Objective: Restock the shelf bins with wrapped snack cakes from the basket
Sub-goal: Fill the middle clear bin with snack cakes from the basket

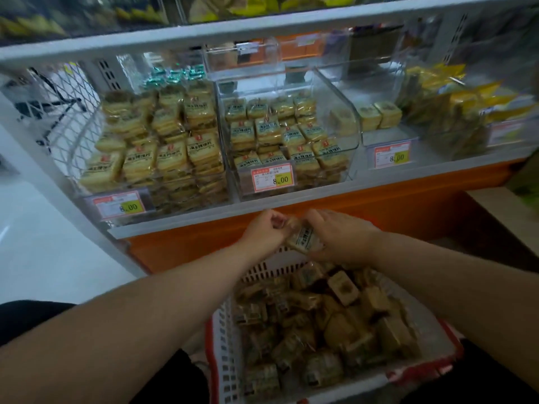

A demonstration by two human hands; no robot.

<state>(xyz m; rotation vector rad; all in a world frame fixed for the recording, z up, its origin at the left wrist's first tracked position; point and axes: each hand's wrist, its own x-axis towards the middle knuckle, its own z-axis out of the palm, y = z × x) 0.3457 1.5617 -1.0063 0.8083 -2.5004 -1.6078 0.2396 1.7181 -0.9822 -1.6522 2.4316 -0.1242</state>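
A white and red basket (224, 339) full of several wrapped snack cakes (342, 287) sits low in front of me. Above its far rim, my left hand (264, 230) and my right hand (339, 233) together hold a stack of wrapped cakes (303, 239), fingers curled round it from both sides. On the shelf above stand clear bins: the left bin (87, 182) is packed high, the middle bin (354, 141) is partly filled, and the right bin (382, 137) holds only two or three cakes (379, 115).
Price tags reading 8.00 hang on the bin fronts (272, 177). An orange shelf base (379, 208) runs below the bins. Yellow-wrapped packs (455, 112) fill the far right. A wire mesh panel (55, 112) closes the shelf's left end. White floor lies left.
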